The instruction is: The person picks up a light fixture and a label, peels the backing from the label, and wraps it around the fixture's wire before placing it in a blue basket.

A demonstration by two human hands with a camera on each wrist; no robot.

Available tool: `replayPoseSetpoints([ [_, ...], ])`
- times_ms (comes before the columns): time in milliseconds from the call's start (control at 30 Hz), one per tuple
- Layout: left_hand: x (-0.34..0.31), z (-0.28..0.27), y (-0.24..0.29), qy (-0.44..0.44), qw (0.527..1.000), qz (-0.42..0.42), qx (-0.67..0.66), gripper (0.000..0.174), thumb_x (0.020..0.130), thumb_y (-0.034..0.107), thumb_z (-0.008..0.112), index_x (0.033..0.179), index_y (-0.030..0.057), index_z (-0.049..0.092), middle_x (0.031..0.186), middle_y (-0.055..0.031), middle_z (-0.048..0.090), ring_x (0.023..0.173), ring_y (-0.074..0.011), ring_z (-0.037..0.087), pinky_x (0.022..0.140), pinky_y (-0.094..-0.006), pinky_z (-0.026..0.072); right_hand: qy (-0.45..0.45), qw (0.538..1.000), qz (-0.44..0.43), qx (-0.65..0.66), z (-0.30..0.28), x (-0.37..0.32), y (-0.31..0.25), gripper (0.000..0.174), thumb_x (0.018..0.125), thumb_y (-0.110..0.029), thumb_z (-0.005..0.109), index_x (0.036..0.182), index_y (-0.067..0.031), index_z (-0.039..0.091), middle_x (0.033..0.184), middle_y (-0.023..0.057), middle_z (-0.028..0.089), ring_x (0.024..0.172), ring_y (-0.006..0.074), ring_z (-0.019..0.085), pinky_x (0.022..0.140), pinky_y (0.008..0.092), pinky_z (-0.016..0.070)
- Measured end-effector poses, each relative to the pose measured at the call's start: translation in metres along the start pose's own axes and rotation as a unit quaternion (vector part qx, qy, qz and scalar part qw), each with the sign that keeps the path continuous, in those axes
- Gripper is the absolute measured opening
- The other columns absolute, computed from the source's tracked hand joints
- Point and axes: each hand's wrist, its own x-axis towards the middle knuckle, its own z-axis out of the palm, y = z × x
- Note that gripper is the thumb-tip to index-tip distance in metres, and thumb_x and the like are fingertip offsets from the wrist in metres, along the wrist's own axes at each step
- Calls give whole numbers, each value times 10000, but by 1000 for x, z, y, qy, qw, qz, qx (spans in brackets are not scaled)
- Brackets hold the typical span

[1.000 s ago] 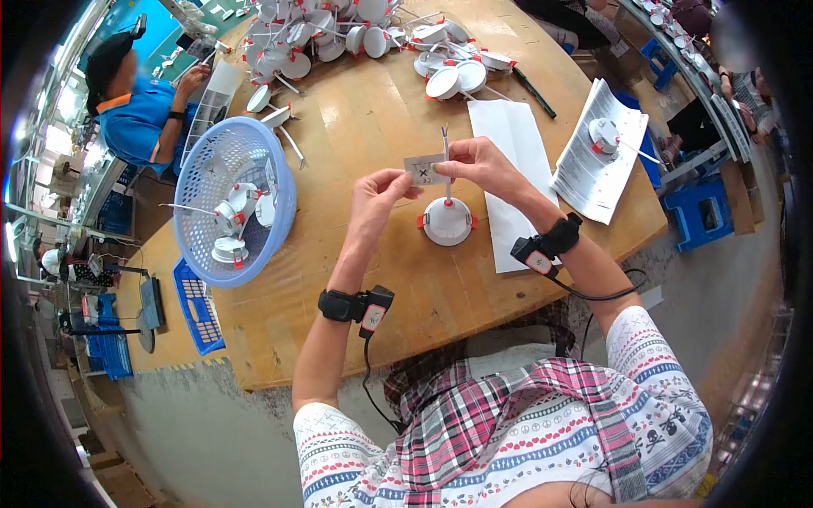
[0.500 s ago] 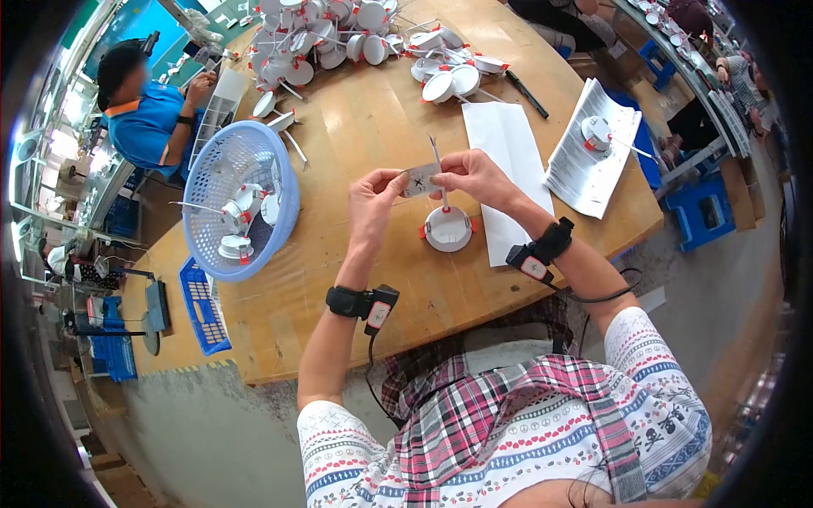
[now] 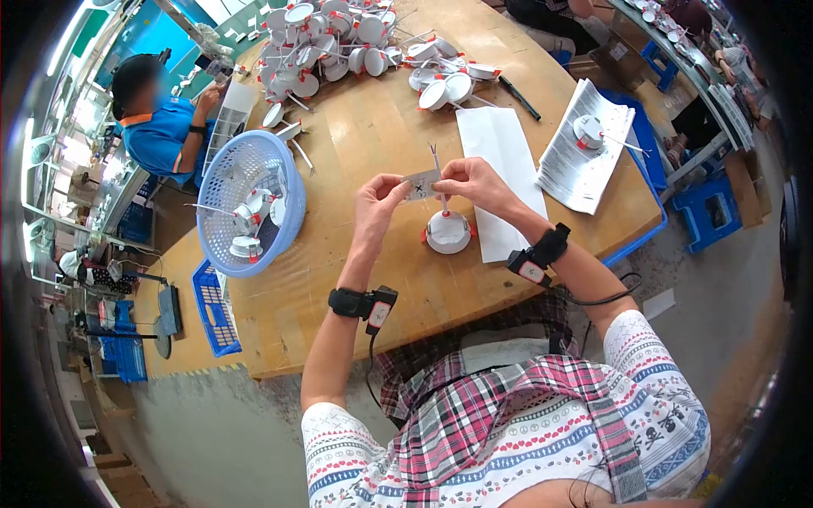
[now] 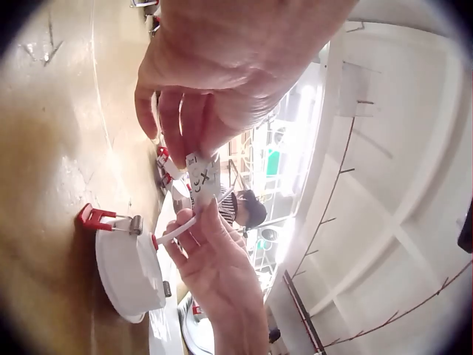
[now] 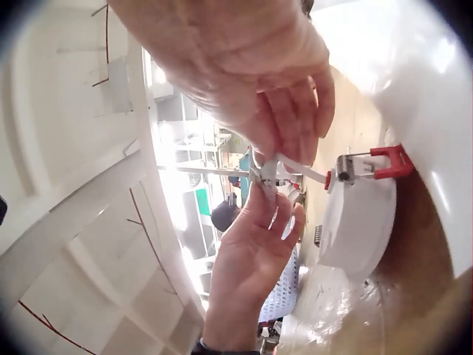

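A small silver-white label [image 3: 419, 186] printed with a cross and CE mark is held flat between both hands. My left hand [image 3: 378, 203] pinches its left end between thumb and fingers. My right hand [image 3: 476, 184] pinches its right end against the white cable [image 4: 177, 231] of a round downlight [image 3: 448, 233]. This lamp sits on the table below the hands, with red-tipped spring clips [image 5: 392, 163] at its sides. Its cable rises past the label, bare wire ends at the top. In the right wrist view the label [image 5: 269, 183] is seen nearly edge-on.
A blue perforated basket [image 3: 294, 203] with several downlights stands left. More downlights [image 3: 339, 51] are heaped at the back. White paper [image 3: 508, 169] lies to the right, beside printed sheets [image 3: 563, 169] bearing one lamp. A black pen [image 3: 520, 99] lies behind. A person in blue [image 3: 161, 135] sits at left.
Both hands have moved slightly down in the head view, still pinching the label at the cable. The head view has shifted, so the basket and other surroundings appear farther right or lower.
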Motion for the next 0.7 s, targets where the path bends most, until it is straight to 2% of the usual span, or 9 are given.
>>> replayPoseSetpoints([
  [233, 3, -1, -9, 21, 1000, 10, 16, 110, 820, 81, 641, 887, -6, 642, 815, -36, 649, 741, -84, 584, 682, -220, 460, -2, 1000, 3, -13, 3, -4, 0, 160, 855, -131, 594, 850, 29, 598, 745, 72, 642, 693, 101, 603, 665, 228, 479],
  [333, 2, -2, -11, 18, 1000, 12, 13, 113, 821, 81, 640, 894, -6, 643, 818, -38, 650, 742, -86, 585, 686, -223, 463, 6, 1000, 7, -30, 6, -3, -1, 195, 848, -152, 599, 823, 39, 621, 694, 70, 646, 634, 95, 605, 596, 226, 470],
  [433, 1, -2, -6, 12, 1000, 7, 6, 116, 822, 86, 641, 894, -5, 643, 819, -40, 649, 744, -86, 585, 691, -223, 464, -7, 999, 11, -47, 4, -4, 2, 230, 849, -173, 595, 800, 45, 650, 660, 61, 641, 612, 93, 602, 578, 227, 465],
  [600, 0, 0, -8, 16, 1000, 0, -4, 132, 837, 117, 633, 875, -9, 637, 814, -47, 649, 753, -94, 592, 688, -221, 465, 46, 995, -12, -92, 9, -11, -4, 244, 840, -173, 605, 778, 55, 662, 646, 62, 643, 602, 92, 602, 567, 224, 469],
  [700, 4, -4, -15, 45, 997, -37, -53, 190, 862, 137, 604, 974, -15, 599, 859, -66, 651, 796, -112, 599, 716, -246, 470, 82, 994, -15, -73, 10, -16, -2, 250, 839, -180, 608, 783, 58, 662, 652, 68, 645, 603, 91, 603, 568, 224, 473],
])
